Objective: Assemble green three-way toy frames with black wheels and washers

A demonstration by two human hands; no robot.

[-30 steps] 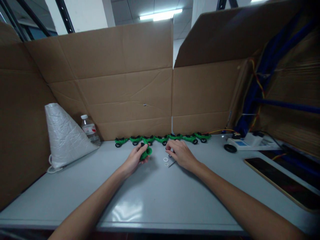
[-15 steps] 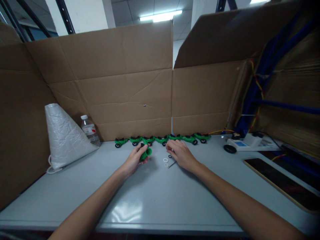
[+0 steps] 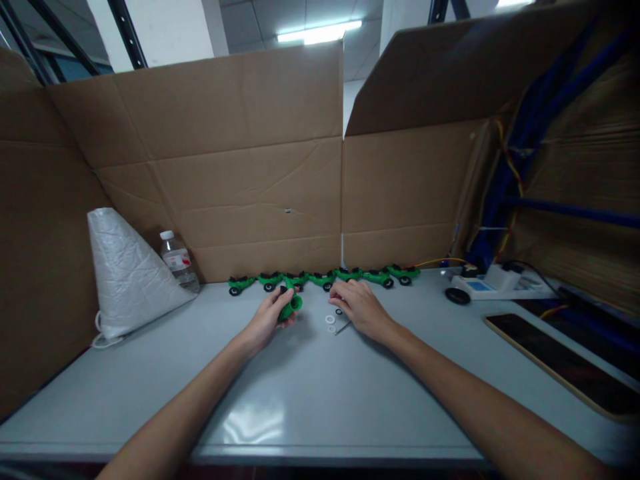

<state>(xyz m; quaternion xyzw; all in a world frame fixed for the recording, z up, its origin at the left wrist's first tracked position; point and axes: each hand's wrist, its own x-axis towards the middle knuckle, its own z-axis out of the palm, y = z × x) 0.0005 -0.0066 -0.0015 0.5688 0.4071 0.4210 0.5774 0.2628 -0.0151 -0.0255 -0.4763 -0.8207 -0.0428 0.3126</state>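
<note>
My left hand [image 3: 266,315] is closed around a green plastic part with a hollow round end [image 3: 294,305], which faces toward me. A black piece sits on the part's far side, by my thumb. To the right, my right hand [image 3: 361,305] is low over the table with its fingers pinched together; whatever they hold is hidden. Just left of it lie a larger white washer [image 3: 330,319], a smaller white washer [image 3: 332,329], a small black ring [image 3: 339,311] and a thin metal pin [image 3: 343,329]. The pin's right end reaches toward my right hand.
Several green parts with black round ends [image 3: 242,285] stand in a row along the cardboard wall [image 3: 250,200]. A silvery bag [image 3: 130,280] and a water bottle [image 3: 178,259] are at left. To the right are a power strip [image 3: 530,289], a black ring [image 3: 457,296] and a phone [image 3: 560,363].
The whole view has shifted slightly. Both hands stay in about the same places, with the green part still in my left hand and the washers and pin lying as before.
</note>
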